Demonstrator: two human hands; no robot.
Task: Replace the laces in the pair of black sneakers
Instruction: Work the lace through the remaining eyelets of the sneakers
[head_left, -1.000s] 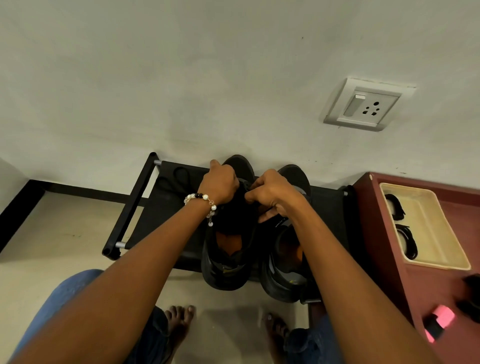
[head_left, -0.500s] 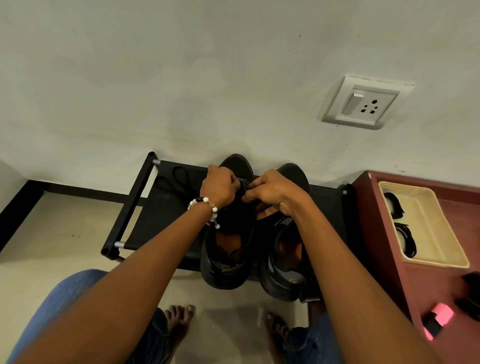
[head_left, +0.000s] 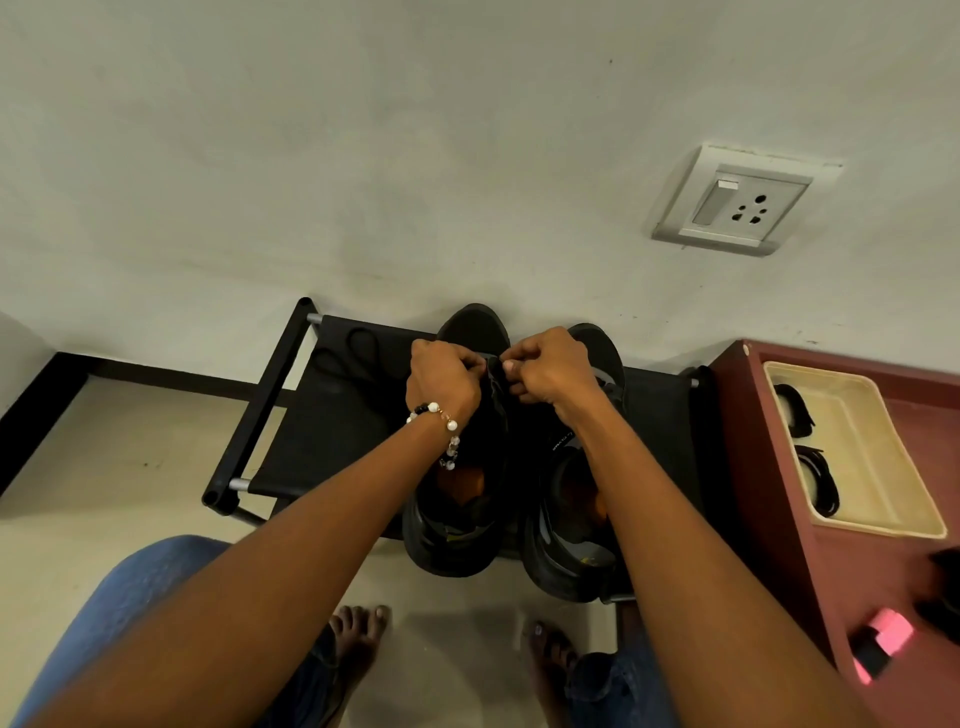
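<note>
My hands have crept toeward. Left hand and right hand pinch the limp black lace over the left black fabric sneaker on the black rack; soft, best held by its tip.

A single head-worn wide-angle camera looks steeply down and forward. It sits close over the shoe rack, wall at 12 o'clock, feet at 6 o'clock.

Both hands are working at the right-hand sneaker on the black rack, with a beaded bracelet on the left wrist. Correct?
Not quite. In the head view both hands, left hand and right hand, work at the left-hand sneaker; the rack and bracelet are right.
</note>
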